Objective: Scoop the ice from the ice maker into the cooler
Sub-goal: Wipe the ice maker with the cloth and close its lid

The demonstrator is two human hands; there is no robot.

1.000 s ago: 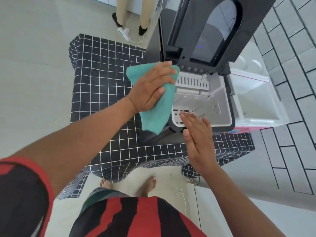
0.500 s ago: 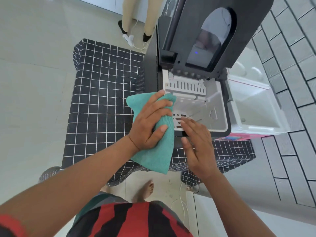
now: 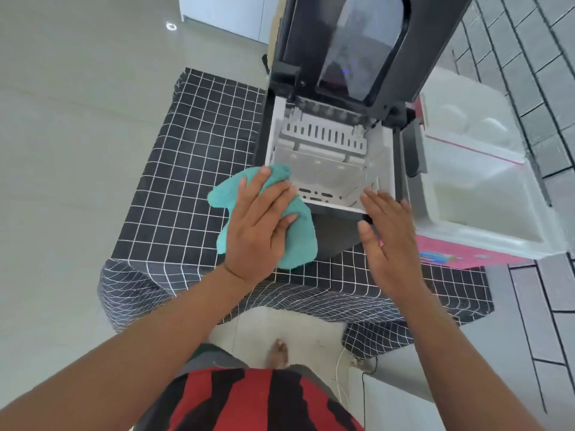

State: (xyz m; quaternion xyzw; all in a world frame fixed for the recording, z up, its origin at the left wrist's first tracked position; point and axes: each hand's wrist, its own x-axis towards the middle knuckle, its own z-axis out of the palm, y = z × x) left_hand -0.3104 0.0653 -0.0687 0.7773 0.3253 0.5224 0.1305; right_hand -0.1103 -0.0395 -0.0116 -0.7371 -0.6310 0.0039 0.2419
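Since a second ago, the left hand (image 3: 259, 227) is lying lower, pressing a teal cloth (image 3: 295, 241) with nearly straight fingers against the front left corner of the ice maker (image 3: 331, 169), while the right hand (image 3: 387, 234) is sitting flat and open against the front right corner, gripping nothing. Its lid (image 3: 357, 42) is standing raised over the white inner basket. Just beside it on the right, the open white cooler (image 3: 485, 197) is resting on the checked tablecloth (image 3: 186, 169).
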